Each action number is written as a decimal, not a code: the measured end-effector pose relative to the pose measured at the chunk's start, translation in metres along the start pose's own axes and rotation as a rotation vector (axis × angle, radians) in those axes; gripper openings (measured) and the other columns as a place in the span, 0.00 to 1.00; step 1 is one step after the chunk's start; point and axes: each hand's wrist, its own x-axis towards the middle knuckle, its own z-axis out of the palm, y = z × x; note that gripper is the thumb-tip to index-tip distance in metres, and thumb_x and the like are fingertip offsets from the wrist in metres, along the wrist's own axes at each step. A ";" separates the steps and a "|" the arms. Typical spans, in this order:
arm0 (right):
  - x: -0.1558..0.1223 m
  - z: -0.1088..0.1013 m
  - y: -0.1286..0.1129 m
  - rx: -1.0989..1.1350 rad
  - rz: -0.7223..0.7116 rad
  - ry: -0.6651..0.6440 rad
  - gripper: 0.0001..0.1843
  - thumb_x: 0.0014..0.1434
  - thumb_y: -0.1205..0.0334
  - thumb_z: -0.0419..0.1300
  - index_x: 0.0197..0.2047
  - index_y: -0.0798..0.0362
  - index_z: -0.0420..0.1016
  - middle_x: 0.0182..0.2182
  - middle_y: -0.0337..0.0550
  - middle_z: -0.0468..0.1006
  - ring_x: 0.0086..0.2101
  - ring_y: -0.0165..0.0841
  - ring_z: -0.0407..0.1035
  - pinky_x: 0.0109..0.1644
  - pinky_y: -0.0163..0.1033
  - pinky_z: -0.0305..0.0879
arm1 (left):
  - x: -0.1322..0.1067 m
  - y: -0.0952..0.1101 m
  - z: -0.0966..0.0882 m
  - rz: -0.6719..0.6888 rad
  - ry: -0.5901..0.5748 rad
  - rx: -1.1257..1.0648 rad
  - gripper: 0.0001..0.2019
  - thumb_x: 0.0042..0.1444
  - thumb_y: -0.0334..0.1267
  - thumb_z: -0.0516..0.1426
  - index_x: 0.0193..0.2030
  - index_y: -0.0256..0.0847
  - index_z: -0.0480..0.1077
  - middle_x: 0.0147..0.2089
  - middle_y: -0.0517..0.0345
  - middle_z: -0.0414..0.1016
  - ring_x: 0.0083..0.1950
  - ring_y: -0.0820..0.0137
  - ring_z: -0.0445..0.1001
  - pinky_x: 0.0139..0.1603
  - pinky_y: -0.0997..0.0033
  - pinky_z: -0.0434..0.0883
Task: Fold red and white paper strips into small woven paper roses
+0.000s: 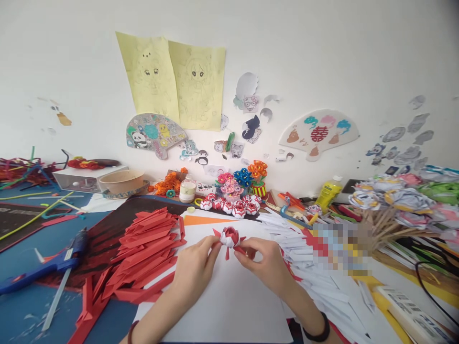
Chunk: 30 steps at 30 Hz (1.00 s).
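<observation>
A red and white folded-paper flower [230, 237] is held up over a white sheet of paper [229, 306], with several red pointed tips sticking out around its base. My left hand [199, 263] pinches it from the left side. On the right side, my right hand [263, 263] has thumb and fingers closed at another red tip of the same flower. A heap of folded red paper strips [148, 243] lies to the left of my hands. White paper strips [297, 248] are spread to the right.
Finished red and white flowers [239, 209] sit in a cluster behind my hands. A blue glue gun [70, 255] lies at left with a glue stick. Bouquets of paper flowers [394, 196] stand at right, near a yellow bottle [329, 193]. A beige bowl [122, 181] is at back left.
</observation>
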 end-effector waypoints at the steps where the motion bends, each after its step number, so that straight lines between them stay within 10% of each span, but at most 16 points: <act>1: -0.001 0.002 0.000 -0.019 -0.020 0.013 0.07 0.58 0.60 0.60 0.32 0.52 0.78 0.25 0.38 0.77 0.24 0.29 0.66 0.31 0.33 0.64 | 0.001 0.001 -0.002 -0.038 -0.021 -0.050 0.08 0.66 0.39 0.48 0.42 0.44 0.67 0.31 0.63 0.77 0.27 0.72 0.73 0.27 0.75 0.61; 18: -0.013 0.023 0.009 -0.678 -0.447 0.166 0.12 0.62 0.68 0.54 0.26 0.54 0.69 0.21 0.39 0.69 0.23 0.30 0.63 0.28 0.38 0.53 | 0.003 0.012 -0.003 -0.141 -0.145 -0.104 0.09 0.61 0.46 0.53 0.37 0.44 0.67 0.25 0.65 0.76 0.23 0.72 0.73 0.27 0.75 0.64; 30: -0.013 0.023 0.011 -0.507 -0.353 0.269 0.10 0.62 0.70 0.53 0.29 0.55 0.69 0.22 0.36 0.67 0.21 0.27 0.60 0.26 0.34 0.54 | 0.003 0.014 -0.007 -0.107 -0.124 0.062 0.13 0.62 0.48 0.51 0.34 0.44 0.68 0.28 0.64 0.77 0.25 0.71 0.73 0.27 0.75 0.60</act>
